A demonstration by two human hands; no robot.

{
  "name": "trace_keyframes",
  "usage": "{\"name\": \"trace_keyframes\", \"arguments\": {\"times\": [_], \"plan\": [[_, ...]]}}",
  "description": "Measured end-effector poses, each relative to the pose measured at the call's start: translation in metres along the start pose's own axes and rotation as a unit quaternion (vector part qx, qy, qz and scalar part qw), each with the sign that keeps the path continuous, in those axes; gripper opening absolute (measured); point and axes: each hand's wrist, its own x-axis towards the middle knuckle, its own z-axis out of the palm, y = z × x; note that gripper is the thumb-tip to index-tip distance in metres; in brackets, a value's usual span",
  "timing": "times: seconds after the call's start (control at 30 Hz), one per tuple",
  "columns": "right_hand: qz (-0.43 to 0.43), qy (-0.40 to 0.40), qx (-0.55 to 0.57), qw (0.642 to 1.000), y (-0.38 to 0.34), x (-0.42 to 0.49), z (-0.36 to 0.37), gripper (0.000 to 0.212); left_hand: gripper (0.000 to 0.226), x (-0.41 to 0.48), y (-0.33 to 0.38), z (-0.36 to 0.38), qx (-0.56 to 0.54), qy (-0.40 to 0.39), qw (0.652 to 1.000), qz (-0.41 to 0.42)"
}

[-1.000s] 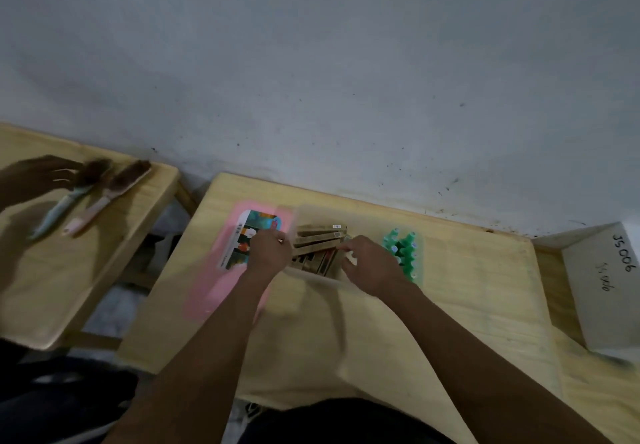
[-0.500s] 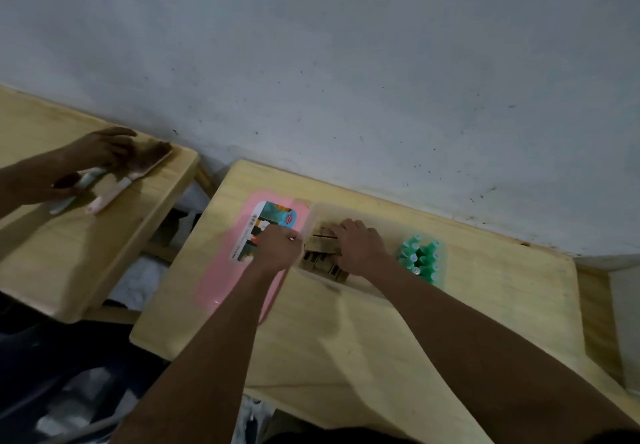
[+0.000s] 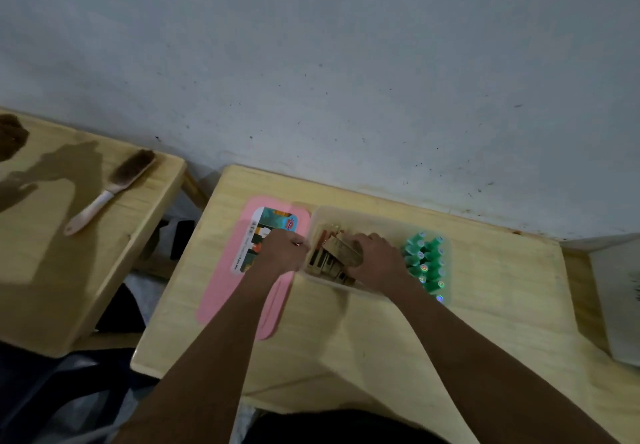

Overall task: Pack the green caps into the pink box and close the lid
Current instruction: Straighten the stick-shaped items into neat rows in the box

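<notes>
Pale wooden table (image 3: 485, 305) bears a translucent plastic box (image 3: 363, 215): right hand (image 3: 379, 263) grips tan cardboard packets (image 3: 341, 251), left hand (image 3: 280, 251) curled, hold unclear. Jostling may topple the green plastic caps (image 3: 424, 260).

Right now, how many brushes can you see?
2. One brush lies on the left table; what looks like a second brush shows only its bristles at the frame's left edge, handle out of view. More may be hidden.

matt wood table (image 3: 381, 339), translucent plastic box (image 3: 363, 215), smooth pink plastic lid (image 3: 221, 291), glossy green caps (image 3: 424, 260).
</notes>
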Motion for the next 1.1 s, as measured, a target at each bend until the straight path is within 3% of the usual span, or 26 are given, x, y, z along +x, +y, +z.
{"name": "trace_keyframes", "arguments": {"times": [0.07, 0.2, 0.33, 0.5, 0.73, 0.9, 1.1], "plan": [[0.035, 0.007, 0.037, 0.999, 0.0, -0.005, 0.0, 0.068, 0.013, -0.002, 0.001, 0.0, -0.004, 0.001, 1.0, 0.001], [0.083, 0.044, 0.116, 0.989, -0.003, -0.013, 0.002, 0.067, 0.017, -0.004, 0.001, 0.002, -0.007, 0.013, 1.0, 0.023], [0.078, 0.102, 0.088, 0.988, -0.011, -0.016, 0.002, 0.045, 0.021, -0.005, 0.001, 0.004, 0.015, 0.021, 0.998, 0.048], [0.098, 0.114, 0.081, 0.985, -0.019, -0.018, 0.004, 0.024, 0.025, -0.011, -0.001, 0.01, 0.084, 0.055, 0.991, 0.087], [0.123, 0.137, 0.191, 0.964, -0.016, -0.029, 0.001, 0.026, 0.027, -0.011, -0.004, 0.011, 0.103, 0.066, 0.987, 0.103], [0.097, 0.165, 0.199, 0.961, -0.024, -0.034, -0.004, 0.025, 0.027, -0.009, -0.006, 0.012, 0.104, 0.075, 0.985, 0.119], [0.057, 0.104, 0.253, 0.96, -0.043, -0.027, 0.0, 0.025, 0.027, -0.008, -0.008, 0.013, 0.095, 0.074, 0.986, 0.117]]}}
